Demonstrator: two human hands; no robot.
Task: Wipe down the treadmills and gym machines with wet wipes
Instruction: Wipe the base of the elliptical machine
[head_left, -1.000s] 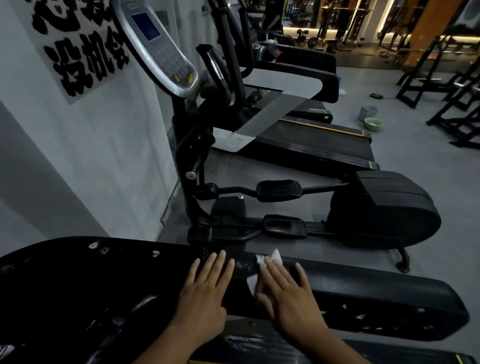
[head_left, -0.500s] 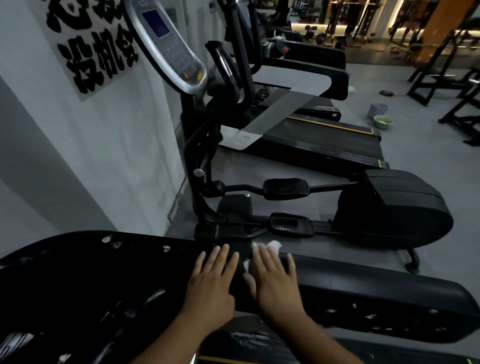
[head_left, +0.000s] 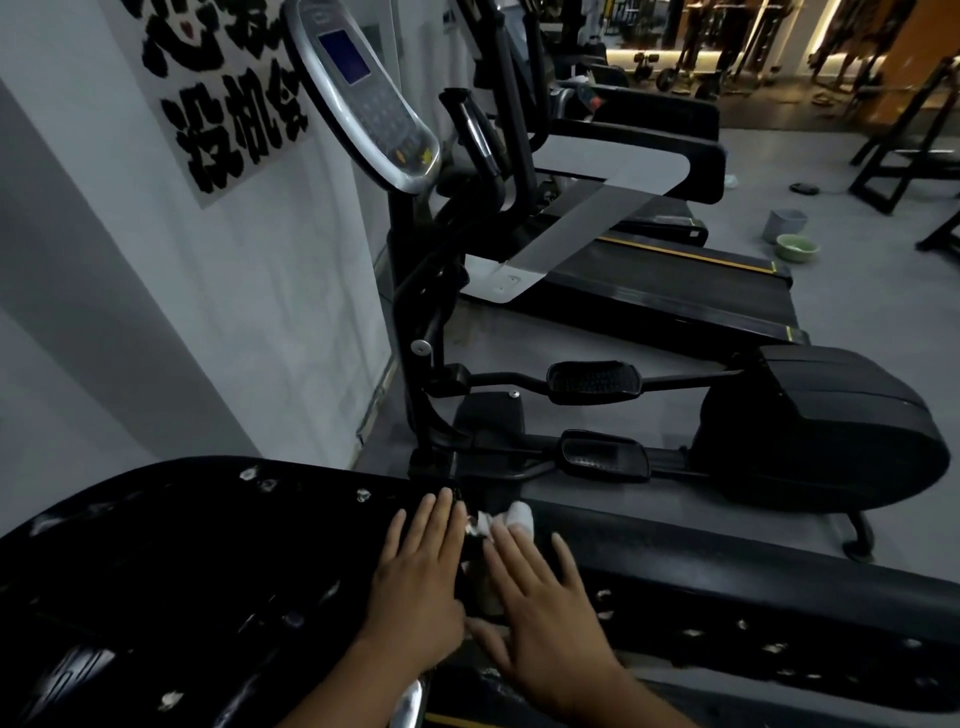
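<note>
Your left hand (head_left: 421, 582) lies flat on the glossy black, scuffed top rail of the near treadmill (head_left: 208, 545), fingers straight and close together, with nothing in it. Your right hand (head_left: 540, 608) lies just beside it, also flat with the fingers extended and slightly spread. It presses the crumpled white wet wipe (head_left: 511, 517) down onto the same rail. The wipe is under your index and middle fingertips and bunches out past them at the rail's far edge. Neither hand curls around anything. The rail's surface shows pale chipped spots on both sides of your hands.

Beyond the rail stands a black elliptical trainer (head_left: 831, 431) with two oval foot pedals (head_left: 592, 382) and a silver-rimmed oval console with a small blue screen (head_left: 363, 98). Behind it is a second black treadmill with a yellow-edged belt (head_left: 675, 286) and a light grey slanted upright (head_left: 587, 223). On the grey floor near that treadmill's end, a pale green bowl (head_left: 797, 247) sits just beside a small grey bucket (head_left: 785, 223). A white wall poster with bold black characters (head_left: 228, 88) hangs to your left.
</note>
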